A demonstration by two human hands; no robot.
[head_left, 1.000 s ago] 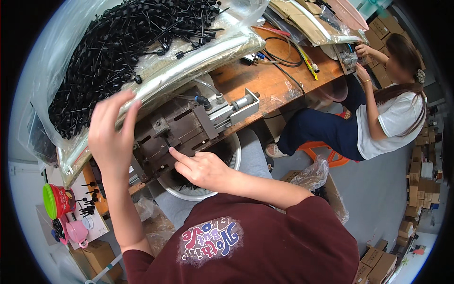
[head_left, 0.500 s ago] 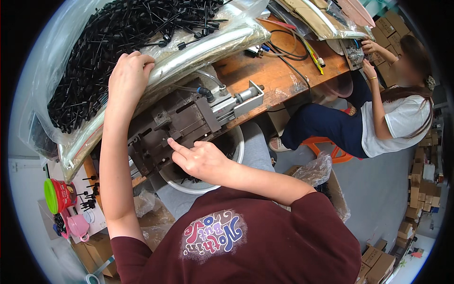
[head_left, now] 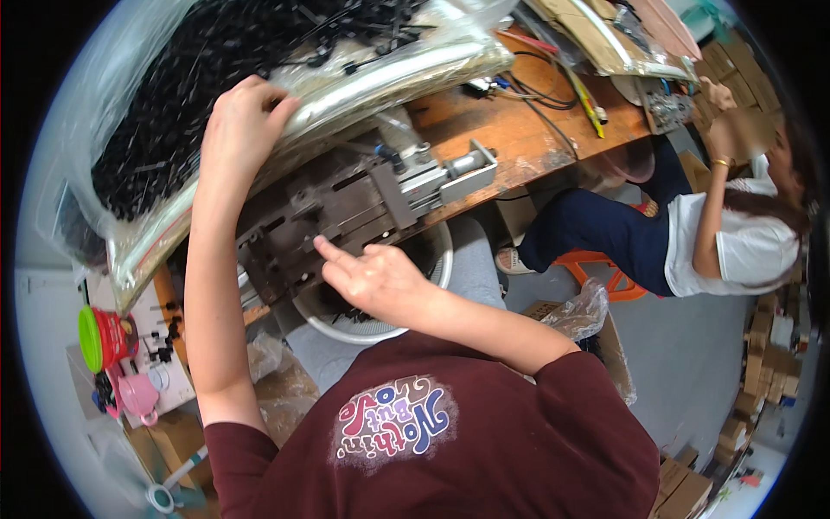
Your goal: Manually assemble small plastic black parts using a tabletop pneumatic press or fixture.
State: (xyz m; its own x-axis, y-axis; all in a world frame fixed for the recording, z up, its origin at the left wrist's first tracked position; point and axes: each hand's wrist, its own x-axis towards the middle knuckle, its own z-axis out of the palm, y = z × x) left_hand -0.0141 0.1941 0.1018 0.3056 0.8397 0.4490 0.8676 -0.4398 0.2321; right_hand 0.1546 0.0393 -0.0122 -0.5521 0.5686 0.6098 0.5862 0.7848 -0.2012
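Note:
My left hand (head_left: pixel 245 125) is bent over the near rim of a clear plastic bag (head_left: pixel 380 80) filled with thin black plastic parts (head_left: pixel 181 104). Its fingers are curled with the thumb close by; anything between them is hidden. My right hand (head_left: pixel 373 281) hovers at or rests on the near side of a dark metal clamping fixture (head_left: pixel 350 208). The index finger stretches toward a small slot in the fixture, while the other fingers are bent under. No part shows in this hand, and contact with the metal is hard to tell.
Beneath the fixture, a white basket (head_left: pixel 445 259) sits at my lap. Cables (head_left: pixel 545 91) and a yellow tool lie on the wooden bench (head_left: pixel 519 160). A co-worker (head_left: pixel 692 233) sits at the right by another fixture. A red and green tub (head_left: pixel 102 337) stands at left; cartons line the right.
The whole view has shifted slightly. My hands stay close to the same spots, the left slightly farther right along the bag rim. The co-worker's hands have lifted off their fixture.

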